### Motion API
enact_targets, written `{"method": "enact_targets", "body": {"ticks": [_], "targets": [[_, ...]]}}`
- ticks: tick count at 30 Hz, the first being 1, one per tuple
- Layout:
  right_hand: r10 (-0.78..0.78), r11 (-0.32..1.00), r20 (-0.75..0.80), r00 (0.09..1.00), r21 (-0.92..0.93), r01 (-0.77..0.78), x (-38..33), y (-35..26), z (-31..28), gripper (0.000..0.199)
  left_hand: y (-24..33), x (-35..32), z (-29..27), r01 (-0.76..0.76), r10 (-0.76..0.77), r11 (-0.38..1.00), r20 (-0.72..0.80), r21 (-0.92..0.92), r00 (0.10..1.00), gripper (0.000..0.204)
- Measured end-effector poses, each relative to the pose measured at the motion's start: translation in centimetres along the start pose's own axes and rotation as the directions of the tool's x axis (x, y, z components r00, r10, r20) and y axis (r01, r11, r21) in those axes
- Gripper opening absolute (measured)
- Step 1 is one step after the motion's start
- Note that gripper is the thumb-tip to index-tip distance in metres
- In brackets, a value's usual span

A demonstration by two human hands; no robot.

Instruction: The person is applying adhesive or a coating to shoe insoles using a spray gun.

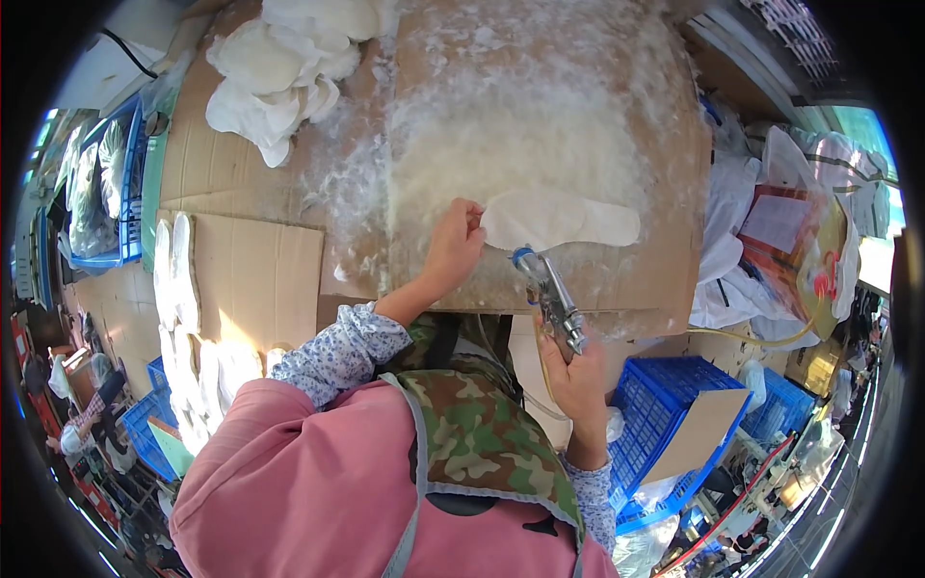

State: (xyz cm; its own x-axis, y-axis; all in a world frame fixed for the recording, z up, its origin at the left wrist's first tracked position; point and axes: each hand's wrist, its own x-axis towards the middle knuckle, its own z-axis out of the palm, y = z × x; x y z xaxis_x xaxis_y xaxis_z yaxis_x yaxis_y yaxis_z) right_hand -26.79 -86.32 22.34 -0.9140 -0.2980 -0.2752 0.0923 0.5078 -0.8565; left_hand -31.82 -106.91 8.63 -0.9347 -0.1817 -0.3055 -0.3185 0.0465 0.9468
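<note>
A white insole (564,219) lies flat on a fluff-covered cardboard sheet (665,275). My left hand (455,246) pinches its left end between thumb and fingers. In my right hand (576,376) is a metal spray gun (557,299) with a blue nozzle, gripped by its handle. The nozzle stands just below the insole's near edge and points toward it. Whether anything is coming out of the gun I cannot tell. Pale fibres and residue cover the cardboard around and beyond the insole.
A loose pile of white insoles (279,72) lies at the far left. More insoles (175,275) line the left beside a bare cardboard piece (260,270). A yellowish hose (761,339) runs at the right. Blue crates (665,414) stand at the lower right.
</note>
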Motion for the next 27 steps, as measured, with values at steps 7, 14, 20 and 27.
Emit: {"method": "enact_targets", "body": {"ticks": [7, 14, 20, 27], "targets": [[0.11, 0.994, 0.043, 0.993, -0.013, -0.11, 0.4, -1.1, 0.2, 0.027, 0.0, -0.1, -0.2, -0.019, 0.018, 0.999, -0.015, -0.03, 1.0, 0.024], [0.12, 0.993, -0.077, 0.99, -0.009, -0.121, 0.4, -0.3, -0.6, 0.024, 0.7, -0.2, -0.2, -0.03, 0.03, 0.999, -0.001, -0.042, 1.0, 0.024], [0.02, 0.994, -0.165, 0.986, -0.103, -0.038, 0.3, 0.6, -1.7, 0.018, -0.3, -0.1, -0.1, -0.079, 0.079, 0.997, -0.013, 0.005, 0.997, 0.025], [-0.02, 0.987, -0.215, 0.976, -0.162, -0.015, 0.3, 1.6, -3.1, 0.017, -1.1, 0.0, 0.0, -0.124, 0.124, 0.991, 0.005, 0.058, 0.992, 0.025]]}}
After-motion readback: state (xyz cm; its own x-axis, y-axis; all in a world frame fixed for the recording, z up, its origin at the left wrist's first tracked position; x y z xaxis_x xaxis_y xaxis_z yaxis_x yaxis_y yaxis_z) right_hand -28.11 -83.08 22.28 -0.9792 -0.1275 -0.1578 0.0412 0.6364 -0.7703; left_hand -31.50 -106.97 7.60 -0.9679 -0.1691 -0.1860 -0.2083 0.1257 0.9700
